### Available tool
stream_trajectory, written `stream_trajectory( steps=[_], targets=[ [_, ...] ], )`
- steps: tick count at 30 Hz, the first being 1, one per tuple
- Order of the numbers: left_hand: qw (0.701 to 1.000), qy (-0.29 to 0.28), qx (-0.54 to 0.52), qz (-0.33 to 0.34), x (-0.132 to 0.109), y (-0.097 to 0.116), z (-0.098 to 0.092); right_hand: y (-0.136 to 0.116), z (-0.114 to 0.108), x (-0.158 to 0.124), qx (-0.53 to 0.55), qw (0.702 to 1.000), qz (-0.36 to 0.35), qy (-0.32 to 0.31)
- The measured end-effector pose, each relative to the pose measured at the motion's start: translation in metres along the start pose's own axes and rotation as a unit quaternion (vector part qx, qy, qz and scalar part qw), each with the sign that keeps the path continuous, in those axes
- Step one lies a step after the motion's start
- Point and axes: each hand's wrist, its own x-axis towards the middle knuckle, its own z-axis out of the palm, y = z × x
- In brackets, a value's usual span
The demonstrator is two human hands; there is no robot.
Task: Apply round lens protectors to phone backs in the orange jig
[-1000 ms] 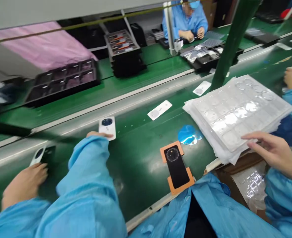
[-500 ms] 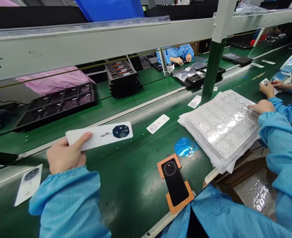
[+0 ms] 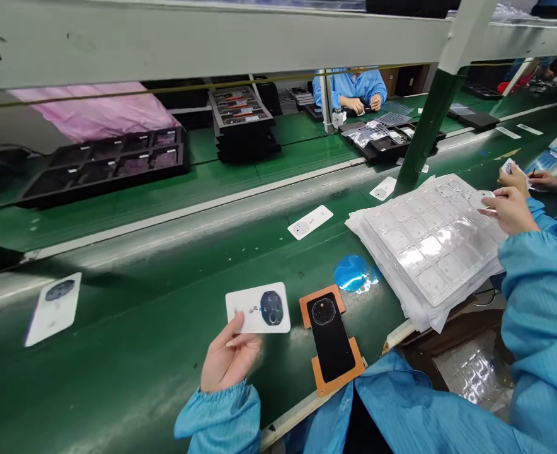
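My left hand pinches a white phone back cover with a dark round camera area, just left of the orange fixture. A black phone-shaped plate with a round camera outline lies in that fixture. At the right, my right hand pinches a thin, clear round film above the far right corner of a clear plastic tray. Round pieces sit in some of the tray's pockets. White sheets lie under the tray, and crumpled blue film is beside it.
More white covers lie on the green belt, one at the left and one in the middle. A green-and-white post rises behind the tray. Black trays stand across the belt. A co-worker's hands are close at the right.
My left hand has moved right and nearer with the white phone back cover, to beside the orange fixture. My right hand has lifted a round film off the tray.
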Motion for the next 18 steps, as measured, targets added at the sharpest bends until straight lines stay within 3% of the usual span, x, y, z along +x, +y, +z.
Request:
stream_trajectory(
  steps=[3,7,9,11,13,15,16,18],
  targets=[
    [1.000,-0.009,-0.002,0.022,-0.008,-0.008,-0.004,-0.015,0.019,-0.035,0.077,0.989,0.081,-0.092],
    [0.998,0.004,0.068,-0.016,-0.016,-0.028,-0.010,-0.025,0.070,-0.126,0.118,0.953,0.107,-0.259],
    [0.997,0.000,0.076,0.019,-0.015,-0.035,-0.016,-0.018,0.102,-0.170,0.121,0.915,0.133,-0.360],
    [0.993,-0.019,0.093,0.074,-0.013,-0.037,-0.024,-0.004,0.137,-0.205,0.118,0.892,0.123,-0.419],
    [0.984,-0.042,0.119,0.125,-0.010,-0.032,-0.034,0.014,0.171,-0.232,0.077,0.909,0.045,-0.407],
    [0.974,-0.064,0.141,0.168,-0.010,-0.026,-0.044,0.029,0.199,-0.252,0.019,0.931,-0.092,-0.354],
    [0.969,-0.072,0.151,0.184,-0.009,-0.024,-0.049,0.035,0.209,-0.259,-0.009,0.928,-0.167,-0.331],
    [0.960,-0.086,0.171,0.203,-0.009,-0.023,-0.058,0.043,0.223,-0.269,-0.056,0.897,-0.304,-0.315]
  ],
)
